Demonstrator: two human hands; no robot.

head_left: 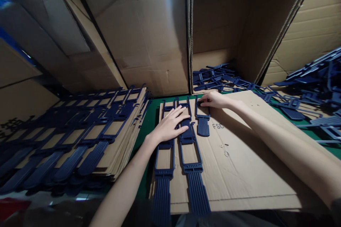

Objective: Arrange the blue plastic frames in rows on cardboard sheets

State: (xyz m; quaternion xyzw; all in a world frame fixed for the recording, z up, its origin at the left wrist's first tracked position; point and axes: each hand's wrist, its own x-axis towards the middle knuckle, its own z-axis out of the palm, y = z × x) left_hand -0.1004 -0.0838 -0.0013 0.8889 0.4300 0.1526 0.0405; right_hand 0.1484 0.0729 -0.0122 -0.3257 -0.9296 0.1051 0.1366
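Along the cardboard sheet's (pixel 247 170) left side, the left hand (pixel 169 126) lies, fingers apart, on blue frames (pixel 193 167); near its far edge, the right hand's (pixel 215 99) fingers clamp another frame (pixel 203 127), apparently positioning it, alignment then release likely next.

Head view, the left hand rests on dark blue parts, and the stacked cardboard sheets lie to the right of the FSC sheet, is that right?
Not quite: in the head view, the stacked cardboard sheets lie to the left of the FSC sheet. The left hand does rest on dark blue parts.
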